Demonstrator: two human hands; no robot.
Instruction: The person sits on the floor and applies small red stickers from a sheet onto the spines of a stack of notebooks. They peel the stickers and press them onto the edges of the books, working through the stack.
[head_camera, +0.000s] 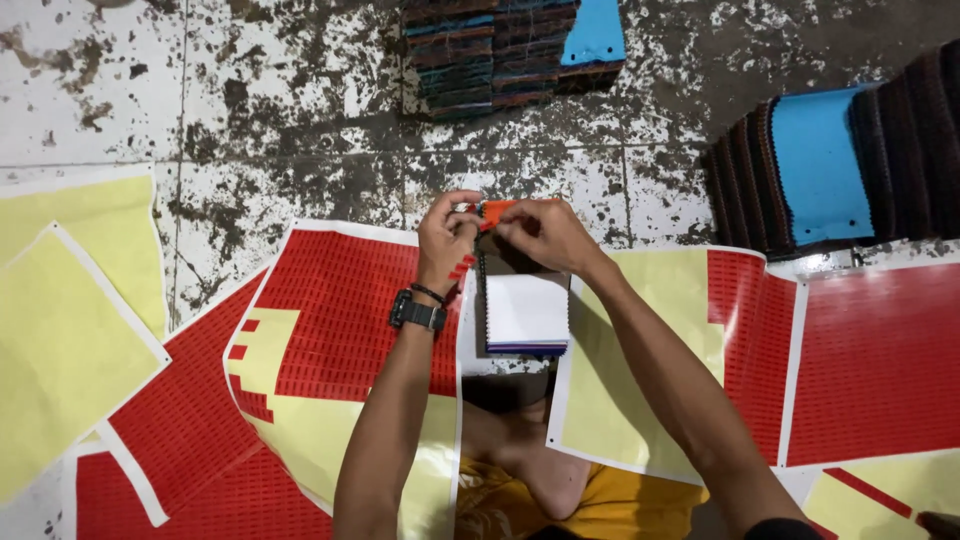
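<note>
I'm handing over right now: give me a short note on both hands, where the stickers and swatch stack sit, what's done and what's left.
Left hand: fingers pinch a small red sticker at the top edge of the swatch stack; spare red stickers cling to its fingertips.
Right hand: fingers press the same sticker from the other side.
Stack: on the floor between the knees, white face up.
Sticker sheets: the partly peeled red sheet lies left of the stack, more to the right.
Done: many stickers already gone from the left sheet.
Left: this sticker is not yet released; most red rows remain.
</note>
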